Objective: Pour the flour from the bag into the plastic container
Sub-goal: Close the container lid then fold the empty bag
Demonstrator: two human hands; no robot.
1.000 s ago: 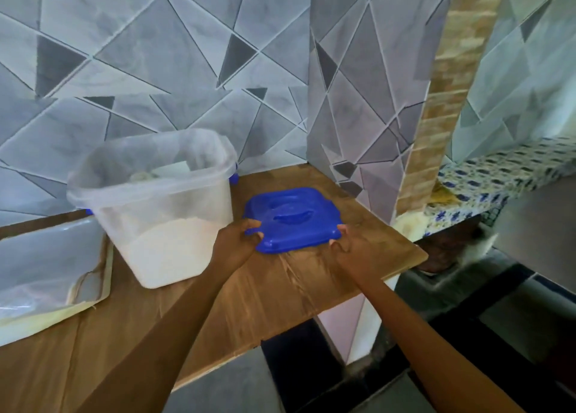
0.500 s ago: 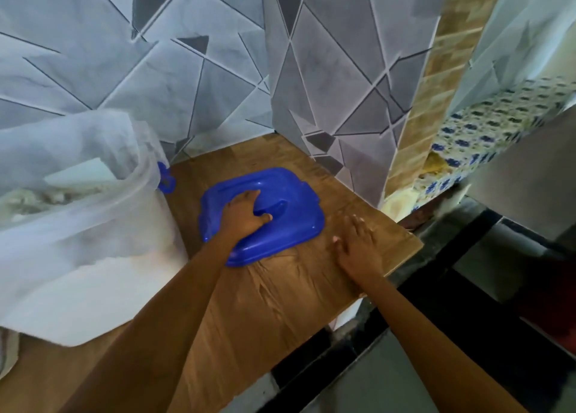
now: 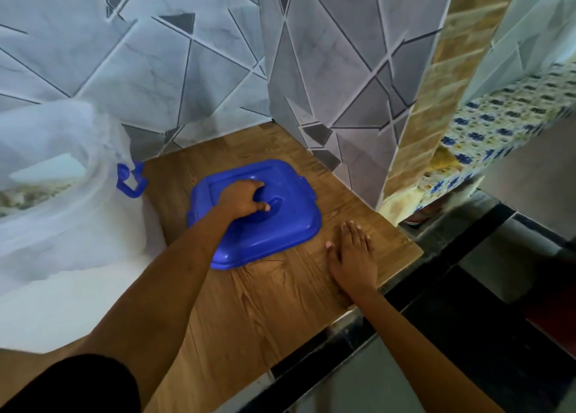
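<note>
A translucent plastic container (image 3: 62,225) with white flour in its lower part fills the left side, with a blue clasp (image 3: 129,180) on its right rim. To its right a blue square lid (image 3: 280,228) lies on the wooden counter (image 3: 265,303). My left hand (image 3: 241,199) rests on top of the lid, fingers curled into its recessed handle. My right hand (image 3: 352,256) lies flat on the counter just right of the lid, fingers spread and holding nothing. The flour bag is out of view.
Grey tiled walls (image 3: 202,63) close off the counter's back and right. The counter's front right edge drops to a dark floor (image 3: 467,334). A blue-patterned tiled ledge (image 3: 505,122) runs at the far right.
A second ago both hands held the lid's near edges. My left hand has moved onto the lid's handle and my right hand has gone flat on the counter. The view has shifted closer.
</note>
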